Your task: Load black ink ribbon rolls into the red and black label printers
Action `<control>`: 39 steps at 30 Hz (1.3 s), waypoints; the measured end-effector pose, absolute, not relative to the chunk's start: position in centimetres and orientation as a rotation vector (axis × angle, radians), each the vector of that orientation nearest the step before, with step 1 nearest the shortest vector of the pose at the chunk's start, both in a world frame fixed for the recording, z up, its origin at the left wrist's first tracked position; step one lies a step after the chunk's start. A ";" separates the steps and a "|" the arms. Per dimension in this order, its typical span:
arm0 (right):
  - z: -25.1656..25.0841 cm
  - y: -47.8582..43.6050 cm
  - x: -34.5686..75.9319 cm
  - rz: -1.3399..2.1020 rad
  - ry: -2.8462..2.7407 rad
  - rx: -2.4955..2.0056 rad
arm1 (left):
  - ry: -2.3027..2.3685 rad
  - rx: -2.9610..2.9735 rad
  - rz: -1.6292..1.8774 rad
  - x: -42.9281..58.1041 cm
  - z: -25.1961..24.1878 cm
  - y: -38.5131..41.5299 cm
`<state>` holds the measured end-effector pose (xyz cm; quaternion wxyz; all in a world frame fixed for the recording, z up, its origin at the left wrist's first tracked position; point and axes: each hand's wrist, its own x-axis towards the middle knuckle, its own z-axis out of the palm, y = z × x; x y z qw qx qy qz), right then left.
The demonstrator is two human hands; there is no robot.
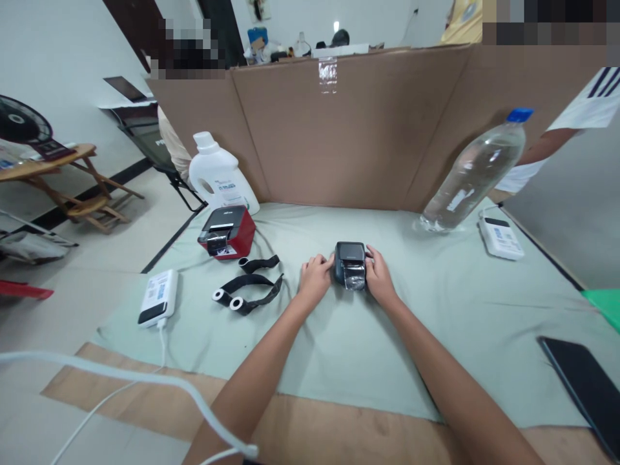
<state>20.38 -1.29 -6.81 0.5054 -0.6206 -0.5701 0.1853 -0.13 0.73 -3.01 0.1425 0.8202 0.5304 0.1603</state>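
Note:
A small dark label printer (349, 252) sits mid-table on a pale green cloth, a shiny dark strip hanging down its front. My left hand (316, 276) is at its left side, fingers curled, with fingertips against the casing. On the opposite side my right hand (380, 274) grips the edge, its thumb and part of its fingers hidden by the device. To the left lie several black strips wound on small white-cored rolls (247, 290). Behind them stands a red and black printer (237, 236) with a similar shiny strip at its front.
A cardboard screen (349, 135) closes off the back. A white jug (220, 174) and a tilted water bottle (472, 177) stand before it. White power banks (159, 297) lie at both sides, a black phone (584, 387) front right. A white cable (121, 374) crosses the lower left.

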 end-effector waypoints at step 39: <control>-5.5 -2.0 20.5 0.751 -1.233 -1.451 | 1.231 1.812 0.828 -0.7 -3.9 1.8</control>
